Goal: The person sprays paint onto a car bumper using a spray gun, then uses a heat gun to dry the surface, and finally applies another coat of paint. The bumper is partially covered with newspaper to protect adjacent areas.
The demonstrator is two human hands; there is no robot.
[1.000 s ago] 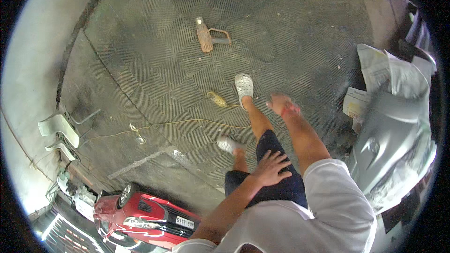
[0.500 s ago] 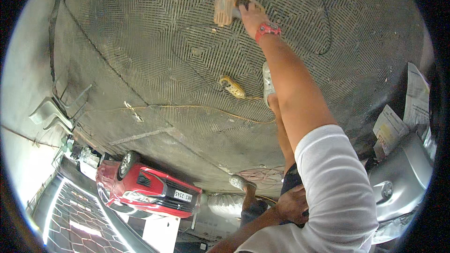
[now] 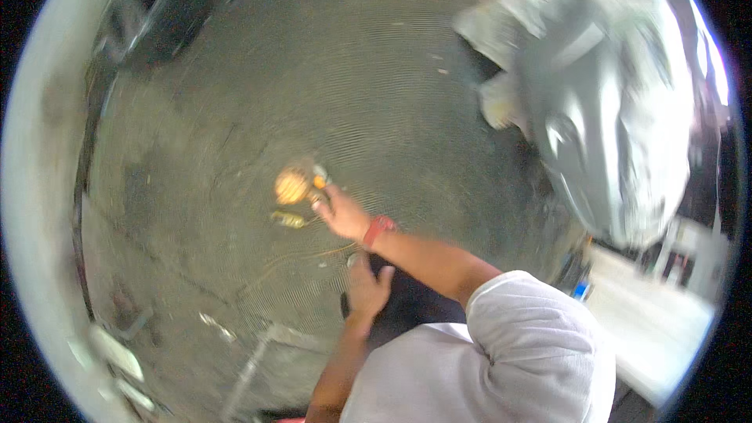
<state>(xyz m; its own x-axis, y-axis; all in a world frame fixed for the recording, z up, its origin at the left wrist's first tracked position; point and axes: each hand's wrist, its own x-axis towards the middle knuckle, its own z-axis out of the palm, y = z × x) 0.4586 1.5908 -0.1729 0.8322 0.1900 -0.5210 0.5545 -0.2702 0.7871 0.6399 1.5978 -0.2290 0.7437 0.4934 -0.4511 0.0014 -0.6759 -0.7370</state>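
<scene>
My right hand (image 3: 345,215), with a red watch on its wrist, is closed around the handle of an orange power tool (image 3: 292,185). Motion smears the tool, but its rounded, slotted body shows; its exact kind is unclear. Just below it on the floor lies a yellow power strip (image 3: 287,220). My left hand (image 3: 368,286) is by my dark shorts, thumb apart from the fingers, and seems to hold nothing.
A silver car bumper (image 3: 587,149) with plastic and paper sheeting stands at the right. A white tabletop (image 3: 650,317) is at the lower right. Dark car parts (image 3: 157,12) lie at the upper left. A yellow cord (image 3: 305,257) crosses the textured floor.
My view has swung round, bringing the bumper further in and the red car almost out. The orange tool has come nearer to me in my right hand. My left hand has opened out.
</scene>
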